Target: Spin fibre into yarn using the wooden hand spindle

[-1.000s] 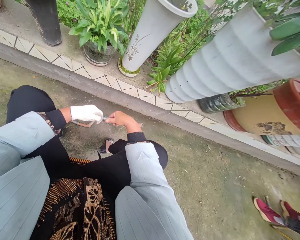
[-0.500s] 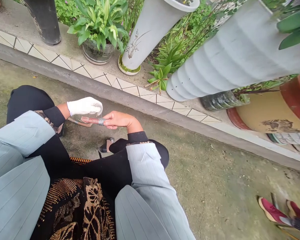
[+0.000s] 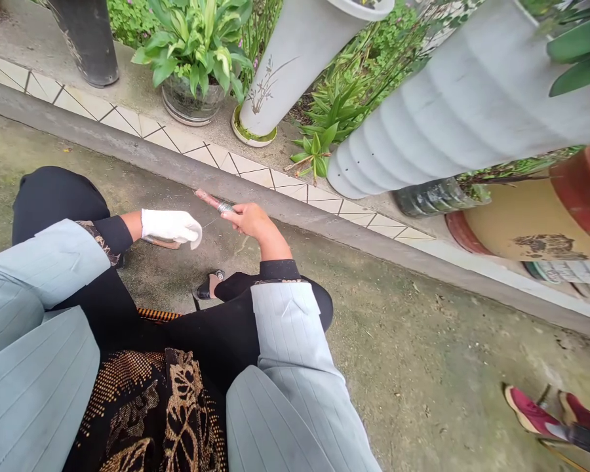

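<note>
One reddish stick [image 3: 208, 197], wound with thin wire [image 3: 225, 207], is gripped by the right hand [image 3: 248, 219] near the kerb's [image 3: 295, 213] lower edge; a wire strand [image 3: 210, 222] is pinched by the gloved left hand [image 3: 170, 225].

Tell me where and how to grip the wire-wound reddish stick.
Best, I judge, by the bare end of the reddish stick, from the side away from the right hand: it juts out slim and uncovered beyond the wire coil, while that hand hides the rest.
</note>
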`<state>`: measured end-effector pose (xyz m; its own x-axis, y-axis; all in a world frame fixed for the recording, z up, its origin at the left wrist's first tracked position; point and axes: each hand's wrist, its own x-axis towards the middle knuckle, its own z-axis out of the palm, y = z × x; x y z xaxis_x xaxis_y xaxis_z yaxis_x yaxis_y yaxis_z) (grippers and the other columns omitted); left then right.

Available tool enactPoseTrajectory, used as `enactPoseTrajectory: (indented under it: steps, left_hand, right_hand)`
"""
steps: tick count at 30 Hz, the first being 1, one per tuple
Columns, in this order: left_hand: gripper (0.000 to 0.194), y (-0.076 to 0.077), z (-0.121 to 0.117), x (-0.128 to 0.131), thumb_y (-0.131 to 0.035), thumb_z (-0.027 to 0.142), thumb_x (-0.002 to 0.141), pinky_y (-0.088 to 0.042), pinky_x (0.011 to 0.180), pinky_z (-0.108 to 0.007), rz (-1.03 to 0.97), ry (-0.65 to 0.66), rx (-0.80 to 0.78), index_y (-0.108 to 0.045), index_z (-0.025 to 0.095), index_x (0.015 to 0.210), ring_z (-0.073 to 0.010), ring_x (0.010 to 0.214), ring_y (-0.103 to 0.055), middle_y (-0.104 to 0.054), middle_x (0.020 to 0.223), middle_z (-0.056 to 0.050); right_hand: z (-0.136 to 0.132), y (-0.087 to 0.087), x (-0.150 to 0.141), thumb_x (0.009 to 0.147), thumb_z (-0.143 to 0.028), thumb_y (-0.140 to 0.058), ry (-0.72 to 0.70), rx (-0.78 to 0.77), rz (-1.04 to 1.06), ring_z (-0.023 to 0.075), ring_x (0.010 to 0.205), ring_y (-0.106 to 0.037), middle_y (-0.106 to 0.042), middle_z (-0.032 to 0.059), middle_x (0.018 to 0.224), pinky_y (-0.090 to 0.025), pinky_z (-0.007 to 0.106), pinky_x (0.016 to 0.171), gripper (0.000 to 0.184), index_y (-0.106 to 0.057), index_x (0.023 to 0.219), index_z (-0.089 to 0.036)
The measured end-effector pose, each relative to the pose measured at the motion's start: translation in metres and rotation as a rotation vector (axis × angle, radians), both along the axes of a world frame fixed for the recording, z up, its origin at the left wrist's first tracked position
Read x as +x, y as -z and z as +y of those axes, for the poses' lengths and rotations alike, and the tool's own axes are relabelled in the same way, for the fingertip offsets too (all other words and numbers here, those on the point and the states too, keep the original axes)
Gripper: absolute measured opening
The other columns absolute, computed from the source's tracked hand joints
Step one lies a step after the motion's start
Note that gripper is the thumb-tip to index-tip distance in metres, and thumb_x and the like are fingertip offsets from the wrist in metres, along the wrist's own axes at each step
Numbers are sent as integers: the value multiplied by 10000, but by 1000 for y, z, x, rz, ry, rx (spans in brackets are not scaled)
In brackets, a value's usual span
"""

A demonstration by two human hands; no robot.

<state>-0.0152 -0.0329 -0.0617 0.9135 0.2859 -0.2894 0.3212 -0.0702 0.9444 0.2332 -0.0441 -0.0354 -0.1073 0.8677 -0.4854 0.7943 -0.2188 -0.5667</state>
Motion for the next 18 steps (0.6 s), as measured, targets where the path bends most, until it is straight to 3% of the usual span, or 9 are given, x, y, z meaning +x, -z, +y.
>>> enactPoseTrajectory:
  steps: [7,11,13,15,18]
  left_hand:
    - [283,-19,2,-3,-530,389,816,-373,556,-202,56,-46,127,-589,135,704,-89,556,-441,-539,612,4]
    - [255,-29,4,-1,-547,358,793,-359,561,-200,91,-82,248,-557,138,666,-85,568,-426,-531,614,12]
    - [255,-31,6,-1,-539,359,811,-342,537,-205,81,-167,259,-579,134,697,-85,549,-419,-527,614,8]
    - [274,-31,6,-1,-516,372,845,-344,526,-209,56,-244,223,-616,128,774,-87,536,-426,-542,635,-1]
    - [296,-28,3,1,-507,381,875,-375,553,-211,39,-258,217,-658,126,859,-90,557,-465,-599,704,-19]
  right_hand:
    - [-9,3,-28,843,-421,-662,-411,-407,-62,85,437,-422,-505,-36,498,-333,251,512,315,-579,676,-167]
    - [-16,-9,-35,814,-442,-681,-612,-519,286,71,448,-408,-488,-49,508,-336,228,497,328,-582,675,-161]
    - [-18,-19,-28,792,-504,-689,-530,-382,559,63,455,-405,-498,-47,539,-323,216,481,375,-578,707,-156]
    - [-18,-25,-16,777,-582,-679,-281,-154,779,58,449,-385,-488,-50,541,-293,208,456,441,-579,767,-152]
    - [-15,-23,-2,744,-626,-693,91,63,840,58,428,-365,-475,-57,524,-258,205,422,494,-575,815,-151]
